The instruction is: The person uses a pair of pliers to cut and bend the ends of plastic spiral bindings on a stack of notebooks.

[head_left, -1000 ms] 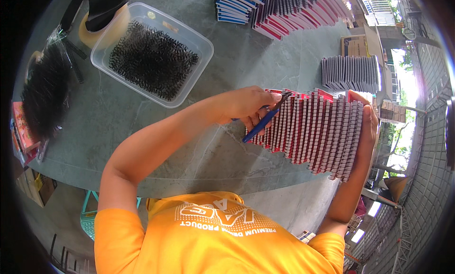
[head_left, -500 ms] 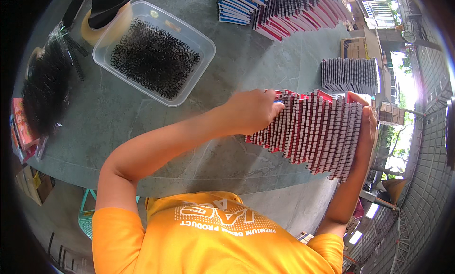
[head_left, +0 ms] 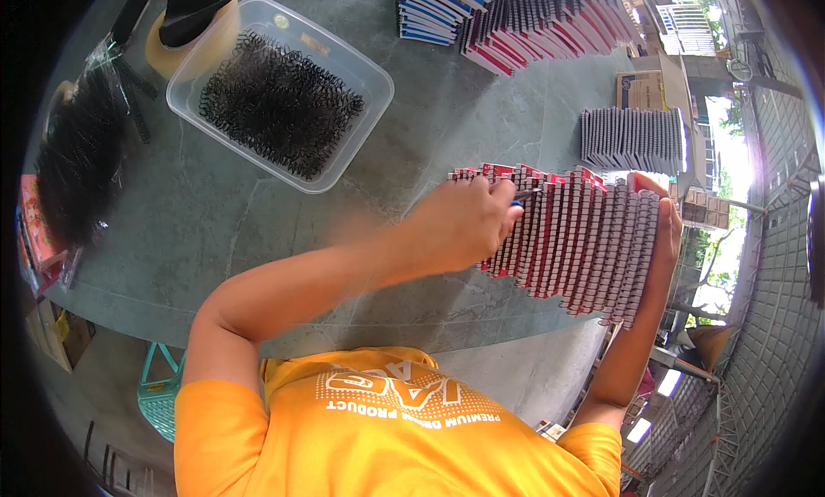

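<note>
A long row of spiral-bound notebooks with red covers stands on the table in front of me, the wire-coil edges facing up towards me. My left hand is closed round a small blue-handled tool with a metal tip, pliers by its look, though most of it is hidden in the fist. The tip lies at the coils near the row's far edge. Around the right end of the row, my right hand is wrapped, bracing the notebooks together.
A clear plastic tub of black coils sits at the far left, beside a tape roll and bagged black coils. Further off stand red-edged books, blue books, another spiral-bound stack and a cardboard box.
My left hand has moved slightly right and nearer to me along the coils with the tool, uncovering the row's far left corner. My right hand keeps its hold.
</note>
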`<act>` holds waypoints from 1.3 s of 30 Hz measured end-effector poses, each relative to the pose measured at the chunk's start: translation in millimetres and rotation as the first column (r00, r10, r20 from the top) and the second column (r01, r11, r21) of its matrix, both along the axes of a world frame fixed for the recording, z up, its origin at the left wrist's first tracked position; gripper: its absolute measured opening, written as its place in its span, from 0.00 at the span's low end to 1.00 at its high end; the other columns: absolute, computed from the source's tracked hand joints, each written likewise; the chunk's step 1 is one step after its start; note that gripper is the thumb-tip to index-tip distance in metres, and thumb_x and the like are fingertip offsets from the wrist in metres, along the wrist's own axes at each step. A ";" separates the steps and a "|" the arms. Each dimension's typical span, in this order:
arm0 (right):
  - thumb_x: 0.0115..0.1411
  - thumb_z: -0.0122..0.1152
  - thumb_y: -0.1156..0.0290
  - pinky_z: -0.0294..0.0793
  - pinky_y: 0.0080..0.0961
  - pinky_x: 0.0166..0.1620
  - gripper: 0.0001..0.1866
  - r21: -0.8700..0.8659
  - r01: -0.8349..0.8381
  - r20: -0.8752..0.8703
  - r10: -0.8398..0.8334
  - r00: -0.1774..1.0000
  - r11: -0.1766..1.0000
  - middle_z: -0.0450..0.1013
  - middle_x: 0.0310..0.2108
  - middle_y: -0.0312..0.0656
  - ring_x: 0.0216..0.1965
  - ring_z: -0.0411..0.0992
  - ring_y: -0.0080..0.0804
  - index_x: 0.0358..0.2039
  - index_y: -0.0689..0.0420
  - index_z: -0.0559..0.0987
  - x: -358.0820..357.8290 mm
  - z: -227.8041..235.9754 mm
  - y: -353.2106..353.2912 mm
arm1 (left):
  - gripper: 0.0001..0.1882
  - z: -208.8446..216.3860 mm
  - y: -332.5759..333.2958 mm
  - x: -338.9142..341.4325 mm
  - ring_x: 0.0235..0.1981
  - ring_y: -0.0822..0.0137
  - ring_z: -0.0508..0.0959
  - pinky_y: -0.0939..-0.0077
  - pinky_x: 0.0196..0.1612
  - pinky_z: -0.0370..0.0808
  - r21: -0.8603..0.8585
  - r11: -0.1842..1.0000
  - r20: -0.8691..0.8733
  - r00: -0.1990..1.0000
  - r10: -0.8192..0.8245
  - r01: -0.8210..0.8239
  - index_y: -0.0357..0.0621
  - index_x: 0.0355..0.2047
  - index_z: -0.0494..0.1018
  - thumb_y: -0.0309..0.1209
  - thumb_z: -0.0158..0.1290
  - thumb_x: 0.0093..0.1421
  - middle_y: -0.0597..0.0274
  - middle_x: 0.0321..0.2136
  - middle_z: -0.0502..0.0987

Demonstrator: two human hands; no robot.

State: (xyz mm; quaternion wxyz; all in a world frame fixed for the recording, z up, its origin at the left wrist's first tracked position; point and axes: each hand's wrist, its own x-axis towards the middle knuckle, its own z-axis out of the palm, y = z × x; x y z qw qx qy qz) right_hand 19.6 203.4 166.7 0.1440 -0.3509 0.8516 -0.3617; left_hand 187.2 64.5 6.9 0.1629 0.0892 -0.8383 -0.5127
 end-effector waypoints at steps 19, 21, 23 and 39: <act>0.61 0.39 0.43 0.67 0.17 0.38 0.32 0.138 0.003 -0.143 0.017 0.990 0.990 0.72 0.32 0.37 0.32 0.68 0.19 0.45 0.62 0.74 8.2 6.6 -3.3 | 0.23 18.7 -38.9 -15.9 0.26 0.58 0.78 0.65 0.29 0.77 0.990 0.059 -0.067 0.797 -0.601 0.128 0.36 0.33 0.68 0.46 0.37 0.63 0.49 0.26 0.74; 0.61 0.39 0.43 0.67 0.18 0.39 0.32 0.146 -0.004 -0.162 0.028 0.986 0.989 0.73 0.33 0.38 0.33 0.69 0.20 0.45 0.62 0.74 11.1 7.1 -5.4 | 0.22 19.2 -36.5 -16.0 0.27 0.56 0.78 0.65 0.29 0.76 0.860 0.453 0.042 0.851 -0.524 0.236 0.35 0.33 0.68 0.44 0.36 0.63 0.47 0.26 0.74; 0.61 0.39 0.43 0.67 0.19 0.40 0.32 0.162 0.005 -0.178 0.024 0.984 0.987 0.73 0.35 0.39 0.34 0.70 0.21 0.44 0.62 0.75 12.7 7.6 -8.6 | 0.22 18.9 -28.0 -14.8 0.28 0.54 0.77 0.65 0.28 0.74 0.122 0.960 0.062 0.963 -0.262 0.253 0.33 0.32 0.67 0.43 0.36 0.64 0.45 0.25 0.73; 0.62 0.39 0.47 0.68 0.23 0.43 0.30 0.182 -0.054 -0.200 0.091 0.976 0.982 0.72 0.37 0.44 0.36 0.71 0.29 0.43 0.63 0.74 9.1 8.4 -5.6 | 0.23 24.8 -54.1 -11.6 0.25 0.56 0.79 0.64 0.31 0.77 0.975 0.168 -0.010 0.784 -0.621 0.146 0.36 0.34 0.69 0.47 0.36 0.63 0.50 0.27 0.75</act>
